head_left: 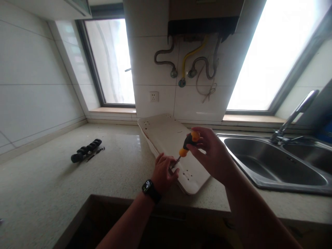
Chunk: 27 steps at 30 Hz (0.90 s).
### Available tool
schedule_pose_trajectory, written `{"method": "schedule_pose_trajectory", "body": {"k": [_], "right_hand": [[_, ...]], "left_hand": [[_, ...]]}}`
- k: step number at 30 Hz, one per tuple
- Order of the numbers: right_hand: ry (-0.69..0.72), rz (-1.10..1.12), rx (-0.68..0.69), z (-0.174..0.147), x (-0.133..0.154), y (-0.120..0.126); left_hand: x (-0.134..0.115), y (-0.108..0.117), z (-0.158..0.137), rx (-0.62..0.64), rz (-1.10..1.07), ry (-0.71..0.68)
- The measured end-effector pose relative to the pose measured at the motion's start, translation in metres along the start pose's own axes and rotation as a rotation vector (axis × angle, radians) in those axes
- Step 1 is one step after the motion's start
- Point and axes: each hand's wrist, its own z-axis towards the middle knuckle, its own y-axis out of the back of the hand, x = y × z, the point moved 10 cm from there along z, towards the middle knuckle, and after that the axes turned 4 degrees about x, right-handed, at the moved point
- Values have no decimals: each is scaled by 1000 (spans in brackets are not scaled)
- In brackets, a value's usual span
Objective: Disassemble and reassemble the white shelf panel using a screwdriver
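"What are you gripping?"

"A yellow-and-black screwdriver (190, 141), its handle wrapped in the fingers of my right hand (210, 150). It slants down and left, its tip over the near end of a white board (166, 133)."

"And the other hand?"

"My left hand (164, 173) is at the board's near left edge, fingers and thumb curled around the screwdriver's tip. Whether they pinch anything there, I cannot tell. I wear a black watch (148, 186) on that wrist."

"Where is the board?"

"On the speckled counter (116, 169), stretching from near right to far left, with small holes clustered by its corners."

"What surrounds it?"

"To the left, a row of black, rounded pieces (86, 150), small dark bits just beside them. To the right, a steel sink (254, 162) and its tap (295, 112). On the far wall, a socket (154, 97), and higher up, pipes (164, 63) between two bright windows."
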Motion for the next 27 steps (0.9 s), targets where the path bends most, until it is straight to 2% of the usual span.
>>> {"method": "schedule_pose_trajectory", "body": {"k": [5, 10, 12, 14, 17, 20, 23, 27], "right_hand": [[30, 72, 132, -2, 9, -5], [-29, -143, 80, -4, 7, 1], [-71, -160, 75, -4, 2, 3], [-89, -110, 66, -4, -2, 4], [-31, -1, 42, -4, 3, 7], [19, 73, 102, -5, 9, 2], [2, -15, 137, -7, 10, -1], [-64, -223, 107, -9, 5, 3]], "left_hand": [[-3, 2, 0, -30, -14, 28], [-7, 5, 0, -42, -21, -7], [-8, 6, 0, -47, -10, -16], [-9, 7, 0, -55, -1, -26], [-11, 10, -1, -81, -1, -36], [-12, 11, -1, -99, 1, -29], [-13, 11, 0, -109, 8, -16], [-12, 8, 0, -97, 12, 8]]}}
